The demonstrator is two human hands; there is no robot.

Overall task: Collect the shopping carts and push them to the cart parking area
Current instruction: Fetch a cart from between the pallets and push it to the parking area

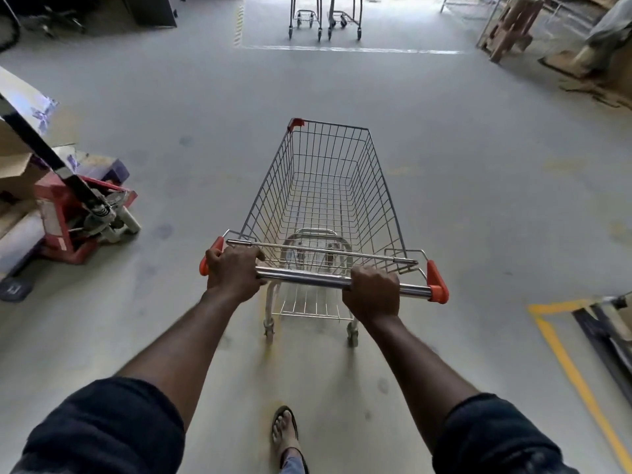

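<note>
Your dark sleeves (102, 429) fill the bottom corners, and between them one sandalled foot (285, 431) shows on the grey floor (171, 131); the other foot is out of view. Your left hand (234, 271) is wrapped round the steel handle bar (304, 278) right beside its orange end cap (209, 256). Your right hand (372, 292) is clenched round the same bar, a little inward of the other orange cap (437, 285). On both, the fingertips curl out of sight behind the bar.

That shopping cart (325, 186) stands straight ahead of you, its wire basket empty. Only its rear wheels show; the front ones are hidden under the basket. Well ahead, beyond a white floor line (342, 49), two more carts (325, 22) stand side by side, cut off at the top edge so only legs and wheels are visible.

To your left a red pallet jack (85, 213) sits against boxes, its handle running out of frame. Yellow floor tape (564, 364) marks the right, beside a dark object you can't make out.
</note>
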